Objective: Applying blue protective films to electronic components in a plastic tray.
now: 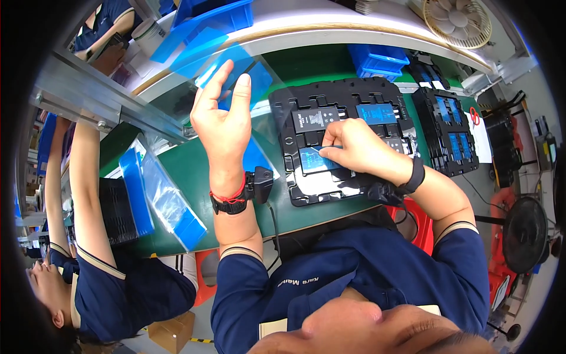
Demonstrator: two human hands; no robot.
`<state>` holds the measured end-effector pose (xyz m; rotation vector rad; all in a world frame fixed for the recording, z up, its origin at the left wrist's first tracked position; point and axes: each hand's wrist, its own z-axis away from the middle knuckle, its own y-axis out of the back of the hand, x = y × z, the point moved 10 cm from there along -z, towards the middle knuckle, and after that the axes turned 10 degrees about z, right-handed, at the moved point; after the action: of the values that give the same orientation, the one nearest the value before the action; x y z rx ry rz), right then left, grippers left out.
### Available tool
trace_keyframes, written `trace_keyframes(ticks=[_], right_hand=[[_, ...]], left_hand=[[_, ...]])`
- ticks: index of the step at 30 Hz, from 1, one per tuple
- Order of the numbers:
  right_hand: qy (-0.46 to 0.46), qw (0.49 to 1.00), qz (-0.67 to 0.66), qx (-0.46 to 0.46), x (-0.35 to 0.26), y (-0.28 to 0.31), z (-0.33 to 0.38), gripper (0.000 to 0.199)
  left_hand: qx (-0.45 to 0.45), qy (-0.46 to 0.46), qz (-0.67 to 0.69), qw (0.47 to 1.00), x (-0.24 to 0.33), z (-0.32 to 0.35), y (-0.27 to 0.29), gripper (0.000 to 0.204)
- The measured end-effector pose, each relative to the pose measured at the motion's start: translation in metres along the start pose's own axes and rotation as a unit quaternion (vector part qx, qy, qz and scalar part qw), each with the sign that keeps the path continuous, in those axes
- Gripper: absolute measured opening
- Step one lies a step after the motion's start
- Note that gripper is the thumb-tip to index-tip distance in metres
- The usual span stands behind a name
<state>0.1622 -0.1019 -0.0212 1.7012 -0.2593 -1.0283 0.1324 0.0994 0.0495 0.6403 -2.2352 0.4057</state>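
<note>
My left hand (225, 121) is raised at the left of the black tray (306, 192), its thumb and fingers apart. Translucent blue film sheets (203, 53) show behind and around its fingertips; whether it touches them I cannot tell. My right hand (362, 144) is over the tray. Its thumb and forefinger are pinched at the upper edge of the blue film (315, 160) on a flat battery in the near left slot. Other flat batteries lie in the tray: a dark one (318, 120) at the far left and a blue-covered one (378, 114) at the far right.
More stacked black trays (439, 138) with blue-covered batteries stand at the right, beside red scissors (474, 115). Clear bags with blue ends (168, 194) lie left. Blue bins (377, 61) and a fan (457, 20) are farther back. A co-worker's arms (88, 177) reach in at the left.
</note>
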Motion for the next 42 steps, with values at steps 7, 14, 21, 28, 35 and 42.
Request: trace_keyframes(ticks=[7, 14, 21, 28, 35, 42], right_hand=[[-0.007, 0.985, 0.124, 0.122, -0.016, 0.053, 0.018, 0.045], [0.117, 0.967, -0.105, 0.201, -0.037, 0.088, 0.004, 0.049], [0.169, 0.957, -0.062, 0.227, -0.048, 0.093, 0.004, 0.031], [0.213, 0.936, -0.018, 0.279, -0.048, 0.116, 0.014, 0.022], [0.299, 0.868, 0.102, 0.383, -0.068, 0.119, 0.043, 0.023], [0.214, 0.922, -0.163, 0.280, -0.039, 0.108, 0.020, 0.012]], left_hand=[[-0.094, 0.129, 0.196, 0.967, -0.011, 0.005, -0.015, 0.021], [-0.187, 0.182, 0.274, 0.926, 0.003, 0.028, -0.048, 0.033], [-0.190, 0.165, 0.295, 0.922, 0.013, 0.033, -0.064, 0.050], [-0.287, 0.207, 0.268, 0.896, 0.006, 0.050, -0.078, 0.035], [-0.295, 0.176, 0.188, 0.920, 0.004, 0.050, -0.078, 0.015], [-0.210, 0.084, 0.112, 0.968, -0.012, 0.010, -0.003, 0.047]])
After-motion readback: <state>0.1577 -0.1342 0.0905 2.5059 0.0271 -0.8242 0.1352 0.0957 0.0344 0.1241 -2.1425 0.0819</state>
